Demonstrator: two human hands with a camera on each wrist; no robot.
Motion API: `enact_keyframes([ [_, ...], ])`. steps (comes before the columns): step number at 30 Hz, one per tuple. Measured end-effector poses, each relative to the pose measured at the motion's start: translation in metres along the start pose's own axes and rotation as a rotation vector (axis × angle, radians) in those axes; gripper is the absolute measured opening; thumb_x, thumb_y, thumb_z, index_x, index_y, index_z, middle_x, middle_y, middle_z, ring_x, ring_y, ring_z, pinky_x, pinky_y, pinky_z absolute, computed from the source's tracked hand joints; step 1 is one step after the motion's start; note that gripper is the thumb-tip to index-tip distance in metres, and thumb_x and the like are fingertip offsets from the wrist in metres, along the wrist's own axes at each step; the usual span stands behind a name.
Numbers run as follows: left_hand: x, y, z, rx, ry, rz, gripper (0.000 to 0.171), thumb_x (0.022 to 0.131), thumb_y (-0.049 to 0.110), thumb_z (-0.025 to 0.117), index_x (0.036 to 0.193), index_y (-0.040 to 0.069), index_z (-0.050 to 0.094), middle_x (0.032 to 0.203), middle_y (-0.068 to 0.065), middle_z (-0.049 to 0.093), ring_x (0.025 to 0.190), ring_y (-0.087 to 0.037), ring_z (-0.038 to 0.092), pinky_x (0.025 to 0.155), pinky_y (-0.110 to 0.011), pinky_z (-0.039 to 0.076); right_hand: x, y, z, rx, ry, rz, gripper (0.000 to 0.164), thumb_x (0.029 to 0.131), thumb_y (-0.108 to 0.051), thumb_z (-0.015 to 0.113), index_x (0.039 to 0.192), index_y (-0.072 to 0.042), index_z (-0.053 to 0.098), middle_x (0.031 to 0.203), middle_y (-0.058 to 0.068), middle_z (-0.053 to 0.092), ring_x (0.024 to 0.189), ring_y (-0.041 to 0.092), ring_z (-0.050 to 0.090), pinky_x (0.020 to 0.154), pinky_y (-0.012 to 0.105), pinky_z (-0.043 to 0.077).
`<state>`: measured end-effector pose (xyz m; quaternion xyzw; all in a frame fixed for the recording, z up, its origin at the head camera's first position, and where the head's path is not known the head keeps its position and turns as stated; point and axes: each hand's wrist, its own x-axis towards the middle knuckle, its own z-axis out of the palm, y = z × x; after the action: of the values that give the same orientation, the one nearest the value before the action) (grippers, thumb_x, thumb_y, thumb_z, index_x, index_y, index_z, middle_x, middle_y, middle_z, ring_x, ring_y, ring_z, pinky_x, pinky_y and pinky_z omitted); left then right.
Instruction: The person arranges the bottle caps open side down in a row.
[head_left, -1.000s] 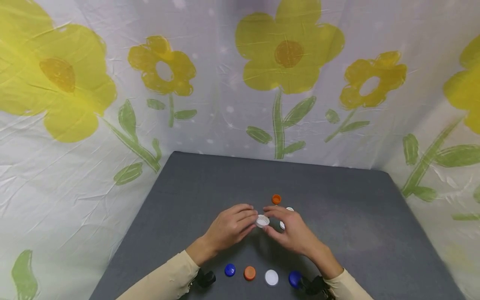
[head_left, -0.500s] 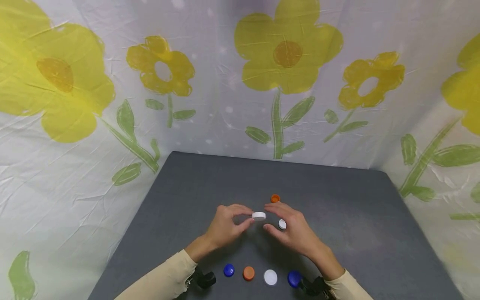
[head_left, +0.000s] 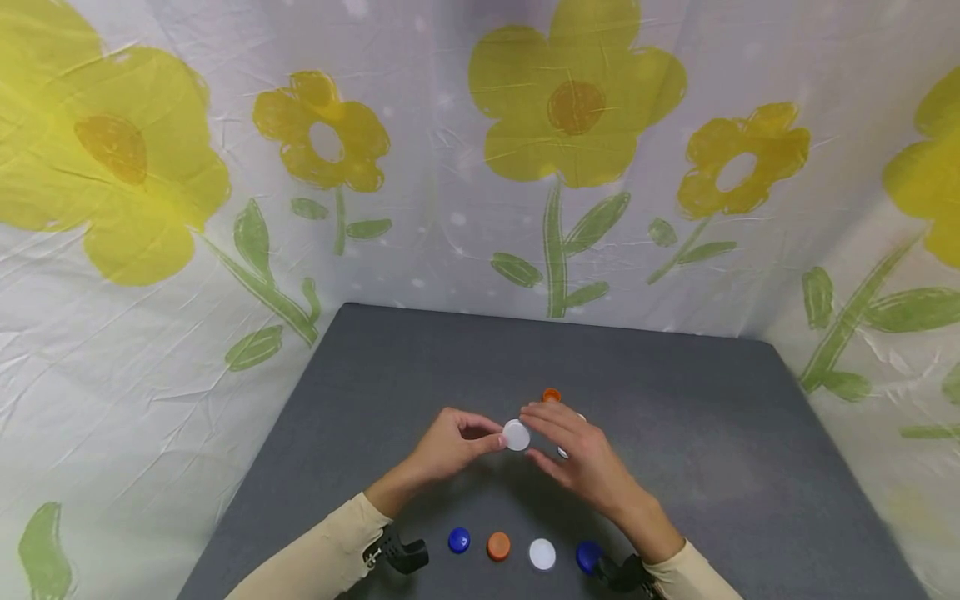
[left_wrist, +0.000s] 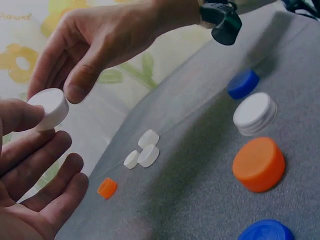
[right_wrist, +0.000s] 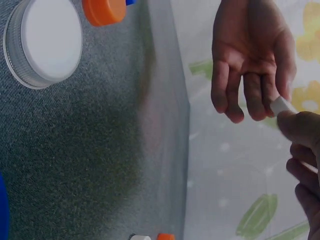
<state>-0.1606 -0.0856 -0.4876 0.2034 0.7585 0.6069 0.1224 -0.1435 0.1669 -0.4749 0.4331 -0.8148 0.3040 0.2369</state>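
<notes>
Above the grey table, my left hand [head_left: 442, 450] pinches a white bottle cap [head_left: 516, 435] between thumb and fingers. The smooth flat top of the cap faces the head camera. In the left wrist view, the left thumb lies across the face of the cap [left_wrist: 52, 107], while the other fingers spread below. My right hand [head_left: 588, 462] hovers just right of it, thumb and fingers apart around the cap's right side. Behind the right hand lie an orange cap [head_left: 551, 394] and several white caps [left_wrist: 148, 155], partly hidden in the head view.
Closer to the body, a row of caps lies on the table: blue [head_left: 459, 540], orange [head_left: 498, 547], white [head_left: 542, 554] and another blue cap [head_left: 589, 556], partly covered by the right wrist camera [head_left: 626, 575]. A flower-printed curtain [head_left: 435, 208] stands behind the table.
The held cap has turned over: its hollow inside showed first, then its edge, now its flat top. The left hand rotated with it; the right hand stayed close by.
</notes>
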Motion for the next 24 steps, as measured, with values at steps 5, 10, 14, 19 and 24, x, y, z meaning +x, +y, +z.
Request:
enact_keyframes([
  [5,-0.002,0.002,-0.001,-0.014,-0.035,0.003,0.015,0.092,0.022,0.078,0.101,0.011,0.08,0.094,0.001,0.075,0.088,-0.019,0.07,0.077,-0.032,0.054,0.001,-0.001,0.0,-0.002,-0.019,-0.003,0.058,0.076,-0.006,0.089,0.13,-0.006,0.067,0.129,0.009,0.066,0.123,0.027,0.059,0.104,0.046,0.043],
  [10,-0.002,0.003,-0.001,0.067,-0.051,0.039,0.016,0.093,0.027,0.077,0.102,0.014,0.08,0.092,0.006,0.074,0.084,-0.014,0.069,0.075,-0.031,0.055,0.001,0.0,0.0,0.017,0.005,-0.025,0.052,0.08,-0.012,0.086,0.128,-0.006,0.067,0.127,0.01,0.066,0.119,0.029,0.061,0.102,0.046,0.045],
  [14,-0.003,0.007,-0.003,0.202,-0.011,0.146,0.02,0.092,0.026,0.077,0.107,0.014,0.079,0.098,0.008,0.074,0.089,-0.012,0.07,0.078,-0.033,0.056,0.001,0.0,-0.001,0.037,0.011,-0.009,0.046,0.082,-0.015,0.083,0.125,-0.006,0.068,0.125,0.009,0.066,0.119,0.03,0.061,0.1,0.044,0.046],
  [19,-0.004,0.011,-0.006,0.504,0.057,0.431,0.033,0.087,0.016,0.081,0.118,0.006,0.074,0.114,-0.003,0.073,0.105,-0.019,0.069,0.088,-0.037,0.054,0.003,0.0,0.0,0.042,0.007,0.038,0.042,0.084,-0.017,0.082,0.123,-0.006,0.069,0.124,0.006,0.066,0.118,0.027,0.061,0.095,0.043,0.049],
  [24,-0.005,0.016,-0.01,0.673,0.093,0.599,0.039,0.083,0.016,0.086,0.117,0.005,0.074,0.114,-0.005,0.073,0.106,-0.019,0.068,0.09,-0.037,0.053,0.009,-0.002,0.005,0.077,-0.007,0.069,0.044,0.084,-0.017,0.084,0.125,-0.01,0.068,0.124,0.002,0.067,0.117,0.021,0.061,0.099,0.039,0.047],
])
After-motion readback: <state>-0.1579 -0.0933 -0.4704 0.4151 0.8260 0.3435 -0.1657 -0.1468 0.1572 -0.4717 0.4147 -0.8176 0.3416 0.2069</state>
